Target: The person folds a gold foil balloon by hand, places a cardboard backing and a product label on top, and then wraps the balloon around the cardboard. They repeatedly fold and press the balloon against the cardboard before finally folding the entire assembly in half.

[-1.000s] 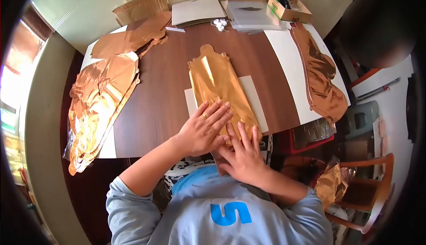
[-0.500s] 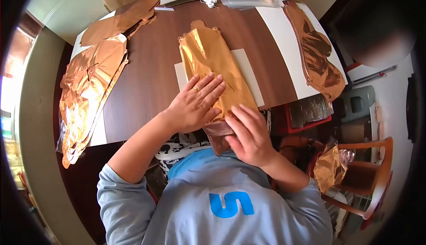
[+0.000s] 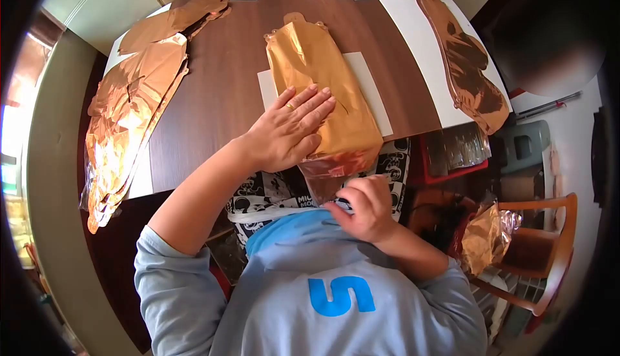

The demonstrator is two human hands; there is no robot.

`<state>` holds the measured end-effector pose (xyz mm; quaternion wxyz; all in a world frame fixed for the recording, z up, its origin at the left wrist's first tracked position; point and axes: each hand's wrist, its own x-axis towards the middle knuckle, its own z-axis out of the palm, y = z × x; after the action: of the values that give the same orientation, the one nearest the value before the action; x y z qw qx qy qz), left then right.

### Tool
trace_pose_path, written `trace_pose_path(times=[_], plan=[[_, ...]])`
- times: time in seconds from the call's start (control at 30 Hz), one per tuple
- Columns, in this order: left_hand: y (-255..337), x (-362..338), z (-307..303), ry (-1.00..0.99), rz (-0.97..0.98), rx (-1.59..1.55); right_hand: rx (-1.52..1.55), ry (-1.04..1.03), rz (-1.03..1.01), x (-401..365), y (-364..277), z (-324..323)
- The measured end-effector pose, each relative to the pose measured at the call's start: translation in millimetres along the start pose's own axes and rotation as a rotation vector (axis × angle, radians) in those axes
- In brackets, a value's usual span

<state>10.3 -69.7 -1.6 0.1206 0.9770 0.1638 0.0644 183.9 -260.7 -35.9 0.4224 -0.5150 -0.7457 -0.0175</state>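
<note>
A gold foil piece (image 3: 316,59) lies lengthwise on a white sheet (image 3: 372,85) at the table's near edge. Its near end, reddish and wrinkled, hangs over that edge, with a clear film (image 3: 323,187) below it. My left hand (image 3: 294,127) rests flat on the foil's left side, fingers spread and a ring on one of them. Off the foil, just below its near right corner, my right hand (image 3: 368,207) is raised over my lap with its fingers curled; whether it pinches anything is too small to tell.
Copper foil pieces (image 3: 139,91) overlap along the table's left side. Another copper foil (image 3: 462,59) lies on a white board at the right. A wooden chair (image 3: 558,240) holding crumpled gold foil (image 3: 481,243) stands at the lower right.
My right hand has come off the foil's near right corner and moved down toward my lap, its fingers curling. My left hand stays on the foil. The view has shifted slightly.
</note>
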Motion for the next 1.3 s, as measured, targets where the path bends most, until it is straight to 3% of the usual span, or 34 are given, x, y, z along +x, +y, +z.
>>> trace_pose_path(times=[0.13, 0.23, 0.33, 0.43, 0.5, 0.6, 0.73, 0.83, 0.97, 1.07, 1.13, 1.23, 1.3], plan=[[-0.7, -0.8, 1.7, 0.003, 0.009, 0.005, 0.089, -0.071, 0.173, 24.3, -25.2, 17.4], [1.2, -0.4, -2.7, -0.006, 0.01, 0.024, 0.619, -0.024, 0.65, 13.5, -22.1, 18.2], [2.2, -0.8, -0.4, 0.019, 0.008, 0.022, 0.503, 0.287, 0.743, -3.3, 10.9, -4.3], [3.4, 0.2, 1.7, 0.027, -0.008, 0.05, 0.515, 0.245, 0.808, -26.7, 59.6, -14.1], [3.9, 1.0, 4.0, 0.021, -0.005, 0.062, 0.941, 0.071, 0.789, -22.6, 83.1, -9.7], [2.9, 0.8, 5.2, 0.034, -0.004, 0.074, 1.129, -0.224, 0.783, -18.9, 103.4, 0.1], [4.8, 1.3, 2.5, 0.015, -0.025, 0.07, 1.2, -0.523, 0.959, -0.1, 94.9, -6.7], [3.4, 1.7, 3.2, 0.019, -0.015, 0.059, 1.186, -0.549, 0.965, -6.9, 76.7, -8.7], [5.5, 3.1, 1.0, 0.025, -0.017, 0.048, 1.674, -0.326, 1.332, -14.0, 44.1, -24.3], [6.3, 1.8, 1.0, 0.062, -0.008, 0.041, 1.549, -0.173, 1.409, -10.2, 20.0, -31.4], [9.5, 0.1, 1.0, 0.12, 0.0, 0.032, 1.443, -0.178, 1.393, -16.4, 20.2, -36.0], [23.7, -9.7, -17.1, 0.322, -0.031, -0.098, 1.362, -0.102, 1.458, -5.5, 13.4, -39.3], [49.5, -28.6, -21.7, 0.597, -0.237, -0.43, 1.435, -0.133, 1.429, -11.2, 22.6, -40.9]])
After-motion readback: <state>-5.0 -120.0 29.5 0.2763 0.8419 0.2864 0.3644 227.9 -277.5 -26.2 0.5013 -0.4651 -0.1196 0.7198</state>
